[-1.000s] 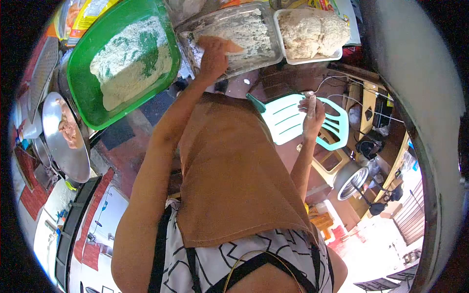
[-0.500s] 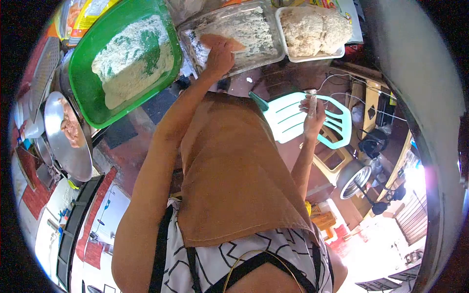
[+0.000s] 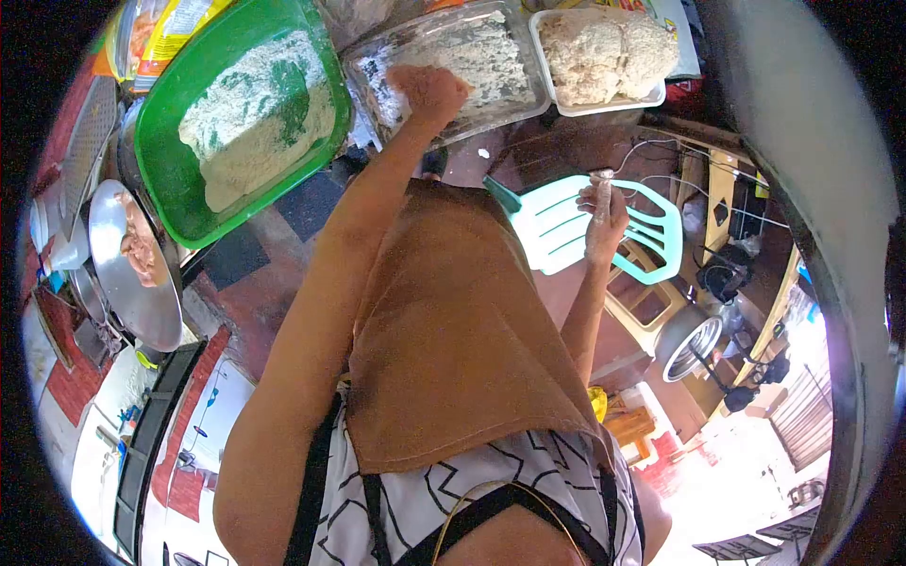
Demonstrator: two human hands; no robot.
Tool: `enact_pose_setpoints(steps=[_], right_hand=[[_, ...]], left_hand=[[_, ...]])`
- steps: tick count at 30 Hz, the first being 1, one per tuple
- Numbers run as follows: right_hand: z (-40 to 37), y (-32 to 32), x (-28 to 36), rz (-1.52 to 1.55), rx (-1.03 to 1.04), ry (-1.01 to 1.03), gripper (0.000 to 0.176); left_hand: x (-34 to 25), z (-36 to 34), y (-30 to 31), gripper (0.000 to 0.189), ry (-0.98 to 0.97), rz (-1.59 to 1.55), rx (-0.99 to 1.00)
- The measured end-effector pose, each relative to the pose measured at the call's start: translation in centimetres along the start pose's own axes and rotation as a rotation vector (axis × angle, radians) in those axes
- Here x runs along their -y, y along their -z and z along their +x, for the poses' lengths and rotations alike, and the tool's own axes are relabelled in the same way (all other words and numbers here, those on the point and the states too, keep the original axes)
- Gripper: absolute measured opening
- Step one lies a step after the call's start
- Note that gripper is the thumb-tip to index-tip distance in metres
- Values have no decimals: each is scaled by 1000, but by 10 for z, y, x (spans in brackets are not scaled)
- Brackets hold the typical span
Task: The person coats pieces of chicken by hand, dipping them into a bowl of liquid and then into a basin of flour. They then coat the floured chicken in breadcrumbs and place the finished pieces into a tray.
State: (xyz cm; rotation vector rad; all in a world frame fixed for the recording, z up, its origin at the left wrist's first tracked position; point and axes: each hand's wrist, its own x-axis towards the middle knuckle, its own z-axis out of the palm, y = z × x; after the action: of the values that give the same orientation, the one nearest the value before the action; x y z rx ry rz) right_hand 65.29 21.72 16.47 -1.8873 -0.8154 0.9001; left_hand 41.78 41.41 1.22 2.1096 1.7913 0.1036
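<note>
My left hand [image 3: 429,90] reaches into a clear tray [image 3: 514,90] of white flour and presses down there with curled fingers. The pale orange piece of meat it carried is hidden under the hand. My right hand [image 3: 604,212] hangs in the air to the right, above a teal plastic chair [image 3: 656,236]. Its fingers are coated in flour and hold nothing. A brown cloth [image 3: 453,321] hangs down my front between the two arms.
A green tub [image 3: 165,179] of crumb coating stands left of the clear tray. A white tray [image 3: 604,102] with coated pieces is on its right. A round metal plate [image 3: 142,311] with raw meat sits at far left. Cables and wooden furniture lie at right.
My left hand brought the piece of meat down into the flour tray and now presses on it, covering it. My right hand has stayed over the chair.
</note>
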Motion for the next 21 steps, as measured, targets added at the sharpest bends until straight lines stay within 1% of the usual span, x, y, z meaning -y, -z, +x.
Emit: enact_pose_setpoints(steps=[2, 4, 5, 7, 8, 11, 13, 17, 19, 20, 21], right_hand=[[-2, 1, -1, -12, -2, -8, 35], [-2, 1, -3, -26, -1, -14, 35], [-2, 0, -3, -19, 6, -14, 35], [-1, 0, -5, -11, 13, -14, 35], [0, 0, -6, -4, 17, -14, 35], [3, 1, -6, -7, 17, -8, 34], [4, 3, -6, -18, 12, -3, 34], [6, 6, -12, 14, 5, 7, 35], [6, 6, -11, 29, 2, 11, 36], [5, 5, -10, 19, -4, 6, 36], [5, 5, -10, 9, -11, 0, 37]], left_hand=[[0, 3, -4, 34, 6, 48, 11], [3, 6, -13, 29, -87, 19, -129], [3, 7, -18, 29, -86, 20, -128], [-6, 8, -6, 32, -9, 119, -44], [-6, 8, -7, 32, -9, 118, -44], [-2, 11, -10, 35, -34, 97, -57], [-3, 10, -1, 36, -78, 95, -37], [10, 20, -28, 35, -90, 110, -41], [11, 20, -21, 34, -101, -6, 31], [13, 20, -21, 34, -103, -6, 32], [15, 20, -24, 34, -107, 23, -11]])
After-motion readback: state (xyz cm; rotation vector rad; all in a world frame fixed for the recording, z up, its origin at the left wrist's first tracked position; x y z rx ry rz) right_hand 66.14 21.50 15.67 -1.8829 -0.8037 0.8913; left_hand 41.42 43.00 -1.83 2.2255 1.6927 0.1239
